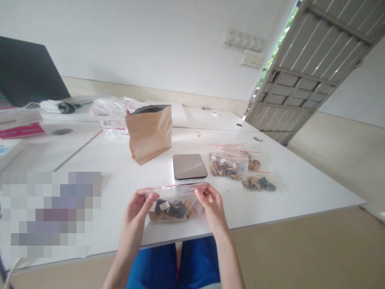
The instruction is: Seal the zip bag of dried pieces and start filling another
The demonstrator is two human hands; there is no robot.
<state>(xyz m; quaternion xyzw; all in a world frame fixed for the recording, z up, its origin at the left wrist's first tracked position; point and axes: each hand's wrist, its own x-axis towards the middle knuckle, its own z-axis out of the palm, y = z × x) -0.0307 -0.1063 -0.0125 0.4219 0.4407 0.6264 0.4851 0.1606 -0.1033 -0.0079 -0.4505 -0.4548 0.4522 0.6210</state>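
Between my hands, over the near part of the table, is a clear zip bag [174, 210] with brown and black dried pieces, perhaps mushrooms, and a small white label. My left hand [140, 204] pinches its upper left corner, thumb in front. On the upper right corner, my right hand [210, 200] grips in the same way. A red line runs along the bag's top edge; whether the seal is closed, I cannot tell. Just beyond the bag lies a flat digital scale [190, 166] with a grey top, its front edge partly hidden by the bag.
Right of the scale lie several similar filled zip bags [230, 166]. A brown paper pouch [150, 134] stands open behind, left of the scale. Clear plastic packaging [111, 114] sits farther back, and a dark monitor [31, 72] at far left. The table edge [288, 220] runs close to me.
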